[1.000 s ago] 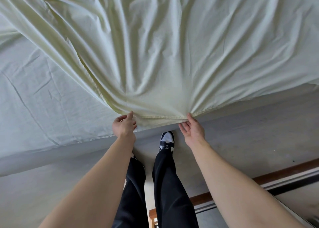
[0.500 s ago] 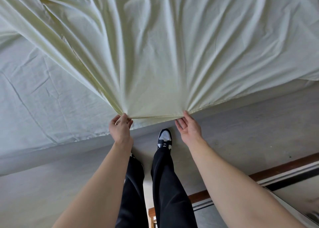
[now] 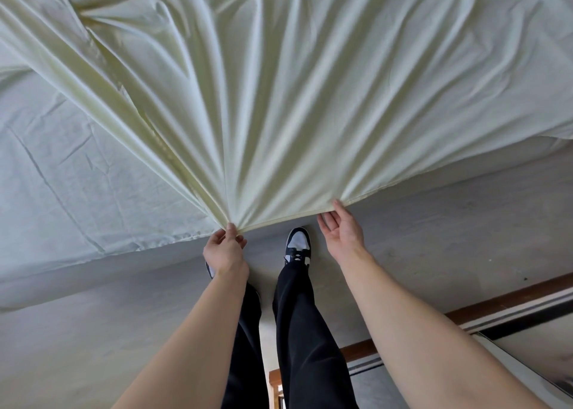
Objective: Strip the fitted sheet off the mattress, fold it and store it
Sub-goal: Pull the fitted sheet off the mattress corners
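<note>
The pale yellow-green fitted sheet (image 3: 279, 98) is loose and stretched in fanned folds from the bed toward me. My left hand (image 3: 224, 249) pinches its near hem between thumb and fingers. My right hand (image 3: 339, 232) holds the same hem further right, thumb on top and fingers under the edge. The mattress (image 3: 62, 176), in a wrinkled white cover, lies bare at the left where the sheet has come away.
The mattress side (image 3: 434, 222) runs across in front of my legs. My feet in black and white shoes (image 3: 297, 244) stand on the floor beside it. A brown wooden rail and sliding-door track (image 3: 496, 312) lie at the lower right.
Both hands have pulled the hem toward me and slightly down. The sheet has drawn tighter into fanned folds, and more of it has slid off the right side.
</note>
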